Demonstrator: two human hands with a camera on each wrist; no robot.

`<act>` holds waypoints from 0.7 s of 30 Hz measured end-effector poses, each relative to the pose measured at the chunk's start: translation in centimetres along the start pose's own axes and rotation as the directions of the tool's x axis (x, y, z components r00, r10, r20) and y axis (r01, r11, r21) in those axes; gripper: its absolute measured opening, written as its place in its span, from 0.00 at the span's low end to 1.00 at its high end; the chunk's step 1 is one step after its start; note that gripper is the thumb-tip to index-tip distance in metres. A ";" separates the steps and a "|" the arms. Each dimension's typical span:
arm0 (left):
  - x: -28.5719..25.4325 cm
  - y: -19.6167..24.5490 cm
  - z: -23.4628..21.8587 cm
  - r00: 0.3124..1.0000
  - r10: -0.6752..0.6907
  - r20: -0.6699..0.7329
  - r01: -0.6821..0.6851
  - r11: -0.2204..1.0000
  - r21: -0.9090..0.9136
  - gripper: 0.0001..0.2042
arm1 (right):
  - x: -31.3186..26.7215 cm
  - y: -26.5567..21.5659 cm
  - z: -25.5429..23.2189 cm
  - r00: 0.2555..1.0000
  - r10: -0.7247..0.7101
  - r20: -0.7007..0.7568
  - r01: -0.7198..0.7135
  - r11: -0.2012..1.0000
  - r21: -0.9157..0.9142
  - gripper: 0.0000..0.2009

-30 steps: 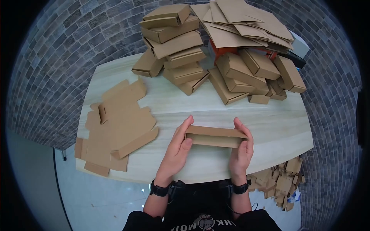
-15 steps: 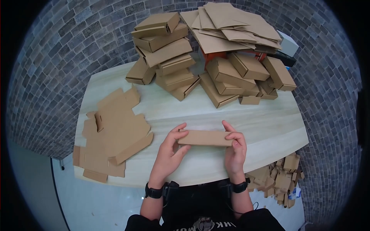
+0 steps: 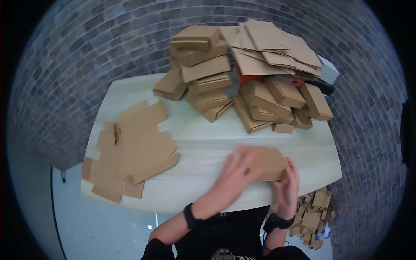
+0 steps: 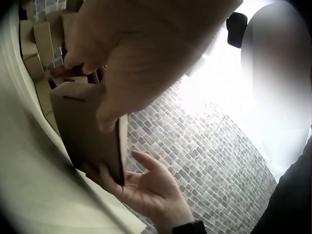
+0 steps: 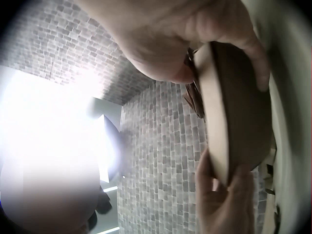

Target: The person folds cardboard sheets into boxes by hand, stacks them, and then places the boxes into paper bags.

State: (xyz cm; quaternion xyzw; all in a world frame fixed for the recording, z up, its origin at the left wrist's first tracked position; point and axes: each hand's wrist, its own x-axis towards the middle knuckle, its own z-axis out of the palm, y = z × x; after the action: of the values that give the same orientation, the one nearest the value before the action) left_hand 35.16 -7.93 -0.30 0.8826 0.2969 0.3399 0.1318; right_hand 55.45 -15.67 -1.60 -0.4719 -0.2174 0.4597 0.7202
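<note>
A closed brown cardboard box [image 3: 269,163] is held over the front part of the table, tilted. My left hand [image 3: 230,178], blurred in the head view, is at its left end; the right wrist view shows this hand [image 5: 225,201] pinching that end between thumb and fingers. My right hand [image 3: 287,186] grips the opposite end, fingers along one broad face of the box [image 5: 243,107]. In the left wrist view a slot shows near one end of the box [image 4: 85,129], with the left thumb against its side.
An unfolded cardboard blank [image 3: 141,145] lies at the table's left. Stacked boxes [image 3: 206,69] stand at the back, with more boxes [image 3: 264,102] to their right and flat cardboard sheets [image 3: 277,47] above these. Cardboard pieces [image 3: 310,219] are heaped below the table's right side.
The box has turned from showing its narrow side to showing a broad face, and has moved right. My left hand has swung right with it, and the right hand has shifted right and lower.
</note>
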 end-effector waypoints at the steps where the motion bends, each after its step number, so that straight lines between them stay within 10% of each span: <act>1: 0.1 0.5 1.5 0.991 0.079 0.109 -0.064 0.988 -0.141 0.26 | 0.9 -0.6 -1.6 0.999 0.026 -0.019 -0.026 0.999 -0.030 0.27; 6: -0.8 0.5 -2.5 0.986 0.016 0.165 0.021 0.975 -0.220 0.22 | 4.3 -1.7 -9.4 0.982 -0.153 -0.115 0.140 0.983 -0.119 0.25; 8: -2.2 -3.2 -6.8 0.976 -0.211 0.061 0.218 0.903 -0.369 0.19 | 5.7 -2.4 -12.0 0.960 -0.186 -0.208 0.126 0.954 -0.273 0.27; 12: -6.6 -12.0 -15.9 0.626 -0.740 -0.246 0.653 0.670 -0.353 0.11 | 6.6 -2.4 -11.0 0.924 -0.320 -0.209 0.197 0.867 -0.457 0.25; 14: -9.2 -18.1 -20.6 0.526 -0.769 -0.364 0.754 0.619 -0.217 0.13 | 6.4 -1.9 -12.2 0.799 -0.577 -0.168 0.211 0.531 -0.820 0.22; 19: -11.9 -27.3 -22.1 0.412 -0.751 -0.516 0.911 0.329 0.248 0.22 | 2.7 -0.2 -6.5 0.745 -0.654 -0.130 0.331 0.532 -0.780 0.16; 21: -10.6 -28.0 -21.7 0.346 -0.860 -0.374 0.896 0.183 0.405 0.24 | 1.6 -0.1 -3.7 0.799 -0.600 -0.032 0.408 0.582 -0.703 0.13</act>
State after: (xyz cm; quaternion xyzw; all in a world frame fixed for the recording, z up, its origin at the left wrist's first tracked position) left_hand 1.98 8.35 -2.10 0.5361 0.8337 0.1281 0.0336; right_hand 59.04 -16.02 -3.43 -0.6708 -0.3934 0.0569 0.6262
